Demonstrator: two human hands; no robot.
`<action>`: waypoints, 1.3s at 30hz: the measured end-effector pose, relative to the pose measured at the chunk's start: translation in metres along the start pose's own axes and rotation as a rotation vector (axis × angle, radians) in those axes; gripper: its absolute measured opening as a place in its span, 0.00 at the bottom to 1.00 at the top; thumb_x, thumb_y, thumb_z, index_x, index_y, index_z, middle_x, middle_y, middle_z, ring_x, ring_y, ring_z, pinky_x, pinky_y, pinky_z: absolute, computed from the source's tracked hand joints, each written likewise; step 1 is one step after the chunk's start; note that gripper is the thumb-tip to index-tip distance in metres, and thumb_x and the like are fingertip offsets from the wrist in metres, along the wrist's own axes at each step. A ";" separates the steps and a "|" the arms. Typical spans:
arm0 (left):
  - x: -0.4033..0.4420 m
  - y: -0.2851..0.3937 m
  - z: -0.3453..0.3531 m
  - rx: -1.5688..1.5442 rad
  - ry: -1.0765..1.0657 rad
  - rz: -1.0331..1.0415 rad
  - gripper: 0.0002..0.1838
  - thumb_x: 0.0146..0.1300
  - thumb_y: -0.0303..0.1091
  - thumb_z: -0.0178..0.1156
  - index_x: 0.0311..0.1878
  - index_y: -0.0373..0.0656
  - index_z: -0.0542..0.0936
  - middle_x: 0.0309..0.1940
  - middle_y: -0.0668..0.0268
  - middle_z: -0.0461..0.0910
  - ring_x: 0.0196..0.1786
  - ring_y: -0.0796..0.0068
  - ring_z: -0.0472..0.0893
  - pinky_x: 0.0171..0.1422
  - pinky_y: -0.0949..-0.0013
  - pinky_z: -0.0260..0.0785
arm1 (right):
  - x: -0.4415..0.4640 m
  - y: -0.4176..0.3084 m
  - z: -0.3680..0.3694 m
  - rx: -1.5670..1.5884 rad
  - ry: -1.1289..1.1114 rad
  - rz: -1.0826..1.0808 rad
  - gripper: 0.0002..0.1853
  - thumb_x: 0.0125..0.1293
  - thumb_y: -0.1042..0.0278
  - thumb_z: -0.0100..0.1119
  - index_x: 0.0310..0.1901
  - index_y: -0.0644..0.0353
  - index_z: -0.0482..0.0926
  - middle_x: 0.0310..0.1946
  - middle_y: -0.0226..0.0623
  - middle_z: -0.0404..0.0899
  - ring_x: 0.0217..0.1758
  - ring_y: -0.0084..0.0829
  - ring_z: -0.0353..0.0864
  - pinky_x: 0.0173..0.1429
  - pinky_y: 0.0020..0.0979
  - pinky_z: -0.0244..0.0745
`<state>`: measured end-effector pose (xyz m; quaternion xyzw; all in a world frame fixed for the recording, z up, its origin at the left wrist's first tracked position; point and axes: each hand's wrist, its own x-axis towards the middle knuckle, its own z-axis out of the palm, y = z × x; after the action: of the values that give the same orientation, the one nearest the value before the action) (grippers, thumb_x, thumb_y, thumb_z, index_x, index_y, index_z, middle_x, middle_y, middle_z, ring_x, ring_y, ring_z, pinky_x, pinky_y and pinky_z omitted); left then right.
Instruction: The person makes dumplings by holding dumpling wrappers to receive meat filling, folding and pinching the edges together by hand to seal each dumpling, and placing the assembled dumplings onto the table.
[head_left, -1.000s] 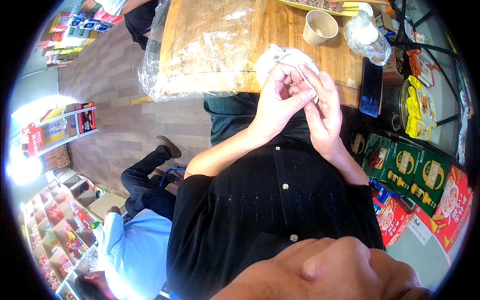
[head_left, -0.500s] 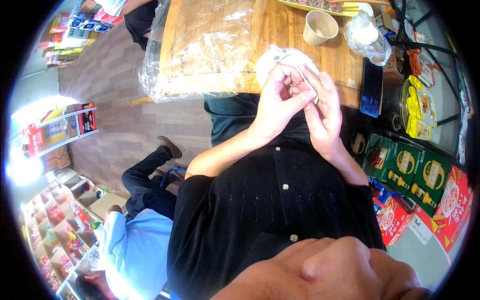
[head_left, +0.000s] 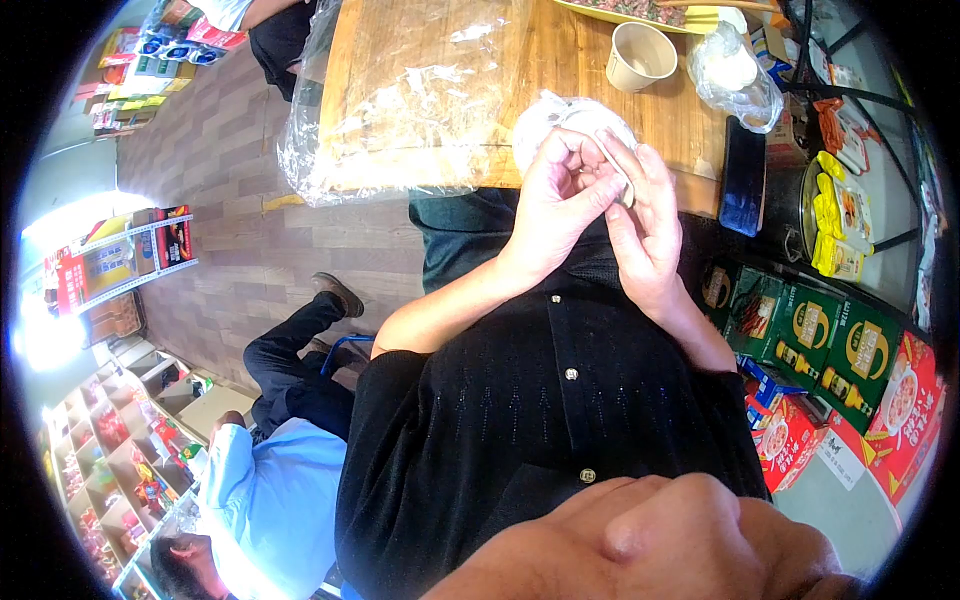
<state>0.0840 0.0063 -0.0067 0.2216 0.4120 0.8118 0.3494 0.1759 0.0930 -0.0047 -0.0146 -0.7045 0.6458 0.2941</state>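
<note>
My left hand (head_left: 560, 205) and my right hand (head_left: 648, 220) meet just beyond the near edge of the wooden table (head_left: 400, 110). Between them is a thin, pale, dough-like piece (head_left: 626, 190), mostly hidden by fingers. My left fingers are curled, thumb pressed to the piece; my right fingers are held together along its other side, thumb close below. Right behind the hands lies a white plastic bag (head_left: 535, 118). Farther back stand a paper cup (head_left: 640, 58) and a yellow dish (head_left: 600, 12) with minced filling (head_left: 650, 10) and chopsticks.
A clear bag with white contents (head_left: 732, 68) and a dark phone (head_left: 742, 175) are on the right. Clear plastic sheeting (head_left: 310, 150) covers the table's left part. One person in light blue (head_left: 275, 485) sits lower left; another person's dark-clad leg (head_left: 278, 50) is at upper left.
Both hands stay nearly in place around the pale piece. My right hand and fingertips have shifted very slightly.
</note>
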 end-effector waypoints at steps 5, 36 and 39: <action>0.000 0.000 0.002 -0.013 0.005 -0.002 0.13 0.62 0.23 0.62 0.43 0.45 0.68 0.36 0.71 0.73 0.40 0.83 0.73 0.48 0.77 0.67 | 0.000 0.002 0.001 -0.021 -0.001 0.008 0.36 0.60 0.91 0.43 0.71 0.66 0.47 0.68 0.55 0.60 0.73 0.43 0.58 0.74 0.40 0.51; 0.002 0.001 -0.025 0.191 0.159 0.150 0.15 0.63 0.22 0.59 0.51 0.40 0.70 0.39 0.72 0.69 0.41 0.85 0.69 0.47 0.81 0.66 | 0.024 0.001 -0.016 0.390 0.259 0.435 0.26 0.66 0.83 0.42 0.67 0.71 0.57 0.62 0.46 0.67 0.66 0.36 0.67 0.70 0.37 0.61; 0.003 0.010 -0.033 0.129 0.049 -0.048 0.13 0.66 0.29 0.58 0.51 0.40 0.71 0.44 0.68 0.74 0.46 0.80 0.73 0.55 0.75 0.66 | 0.030 -0.005 -0.022 0.666 0.272 0.496 0.28 0.65 0.82 0.44 0.68 0.70 0.56 0.61 0.47 0.68 0.64 0.35 0.70 0.67 0.37 0.64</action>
<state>0.0572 -0.0124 -0.0168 0.2136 0.4774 0.7800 0.3436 0.1626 0.1241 0.0115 -0.1724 -0.3877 0.8811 0.2089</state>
